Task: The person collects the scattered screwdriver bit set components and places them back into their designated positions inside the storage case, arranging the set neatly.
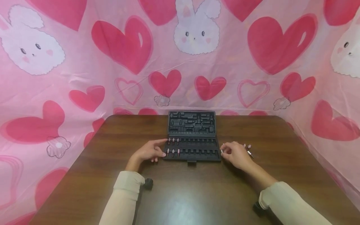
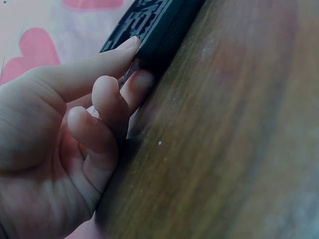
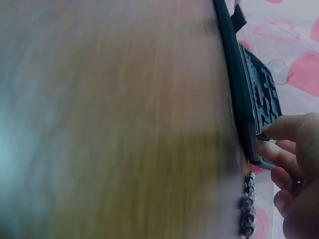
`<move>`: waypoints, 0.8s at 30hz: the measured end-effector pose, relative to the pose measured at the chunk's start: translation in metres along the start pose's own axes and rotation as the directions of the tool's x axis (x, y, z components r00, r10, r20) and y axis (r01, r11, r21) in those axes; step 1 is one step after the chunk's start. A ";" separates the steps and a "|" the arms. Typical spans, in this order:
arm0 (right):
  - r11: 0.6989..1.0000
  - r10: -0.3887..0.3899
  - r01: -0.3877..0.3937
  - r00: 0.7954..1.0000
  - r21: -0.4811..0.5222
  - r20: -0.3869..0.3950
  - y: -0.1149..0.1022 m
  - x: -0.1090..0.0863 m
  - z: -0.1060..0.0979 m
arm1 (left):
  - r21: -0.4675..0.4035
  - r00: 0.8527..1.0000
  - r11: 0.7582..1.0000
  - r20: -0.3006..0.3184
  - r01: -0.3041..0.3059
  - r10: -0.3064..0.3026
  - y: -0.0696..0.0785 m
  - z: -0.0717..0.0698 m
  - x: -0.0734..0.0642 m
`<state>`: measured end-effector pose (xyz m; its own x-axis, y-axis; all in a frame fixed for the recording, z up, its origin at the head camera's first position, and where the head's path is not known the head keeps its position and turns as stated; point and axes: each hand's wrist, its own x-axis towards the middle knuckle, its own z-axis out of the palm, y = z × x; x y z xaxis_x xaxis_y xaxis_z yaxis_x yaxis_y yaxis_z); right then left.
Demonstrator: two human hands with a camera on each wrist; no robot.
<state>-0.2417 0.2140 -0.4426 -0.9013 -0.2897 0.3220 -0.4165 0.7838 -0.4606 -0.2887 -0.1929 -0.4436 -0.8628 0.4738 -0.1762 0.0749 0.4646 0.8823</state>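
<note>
A black tool case point(image 1: 197, 145) lies with its lid raised against the back of the table. Several small metal bits point(image 1: 173, 152) stand in its left slots, in two rows. My left hand point(image 1: 149, 150) holds the case's left edge; in the left wrist view the thumb point(image 2: 102, 69) lies on the rim and other fingers are curled beside it. At the right edge, my right hand point(image 1: 236, 154) pinches a small metal bit point(image 3: 263, 137) between thumb and forefinger, mostly hidden by the fingertips. Loose bits point(image 1: 250, 152) lie just beyond that hand.
The brown wooden table point(image 1: 180, 193) carries the case near its far edge. The lid point(image 1: 192, 122) has moulded recesses. A latch tab point(image 1: 192, 162) juts from the case's front. Pink cloth point(image 1: 194, 65) with hearts and rabbits hangs behind and at both sides.
</note>
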 end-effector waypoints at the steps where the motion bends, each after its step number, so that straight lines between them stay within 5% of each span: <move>1: 1.000 0.004 -0.004 1.000 0.020 0.001 0.000 0.001 0.001 | -0.003 1.000 1.000 0.001 0.002 -0.002 0.001 0.000 0.000; 7: 0.994 0.049 -0.050 0.999 0.092 0.015 -0.006 0.007 0.005 | -0.016 1.000 1.000 0.005 0.007 -0.007 0.002 -0.001 0.000; 24: 0.992 0.115 -0.115 0.993 0.044 0.008 -0.013 0.015 0.012 | -0.038 1.000 0.999 -0.008 0.002 -0.002 0.007 0.003 -0.002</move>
<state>-0.2511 0.1927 -0.4415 -0.9442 -0.2024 0.2600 -0.3148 0.7869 -0.5307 -0.2849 -0.1886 -0.4384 -0.8672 0.4665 -0.1744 0.0544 0.4367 0.8980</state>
